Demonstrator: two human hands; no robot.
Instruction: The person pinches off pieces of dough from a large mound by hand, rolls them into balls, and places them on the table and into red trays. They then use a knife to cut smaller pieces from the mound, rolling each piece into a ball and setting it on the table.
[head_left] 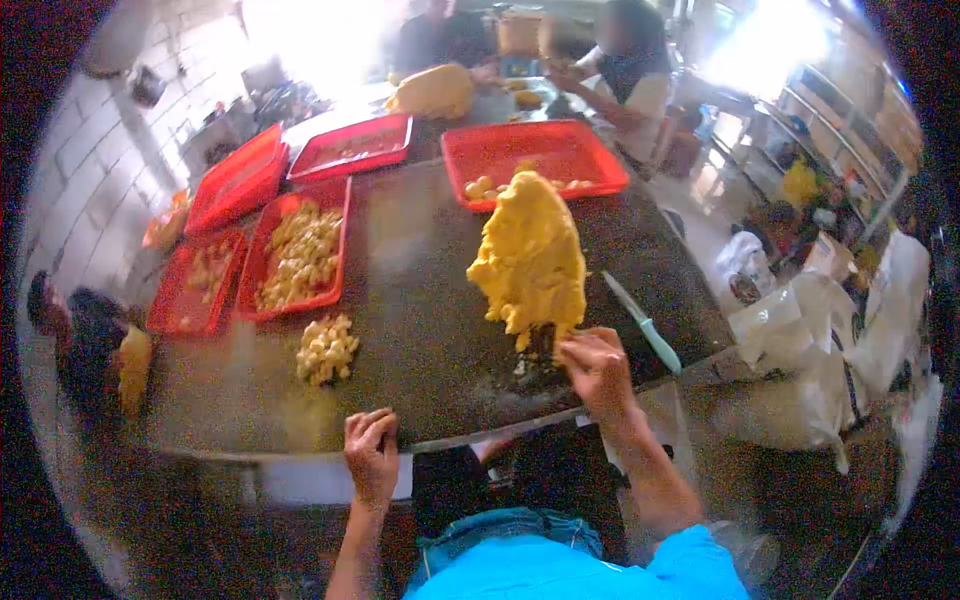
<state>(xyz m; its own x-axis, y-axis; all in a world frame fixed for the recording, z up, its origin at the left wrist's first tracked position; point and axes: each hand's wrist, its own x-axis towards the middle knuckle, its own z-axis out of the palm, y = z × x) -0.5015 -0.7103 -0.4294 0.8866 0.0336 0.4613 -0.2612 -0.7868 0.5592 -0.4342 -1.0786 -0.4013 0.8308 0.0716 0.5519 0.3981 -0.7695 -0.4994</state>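
A large slab of yellow dough [530, 250] lies on the dark tabletop, its near edge ragged. My right hand [597, 365] is closed at that near edge, fingers pinching a bit of the dough. By the table's front edge, my left hand [372, 445] has its fingers curled in; whatever they hold, if anything, is hidden. Beyond the left hand sits a small heap of pale yellow dough pieces [327, 350]. A knife [645, 325] with a light turquoise handle rests to the right of the slab.
Red trays stand along the left, one filled with dough pieces [300, 245]. Another red tray [535, 150] is behind the slab with a few round pieces. A bigger dough lump [435, 90] and two people are at the far end. White plastic bags [800, 330] crowd the right side.
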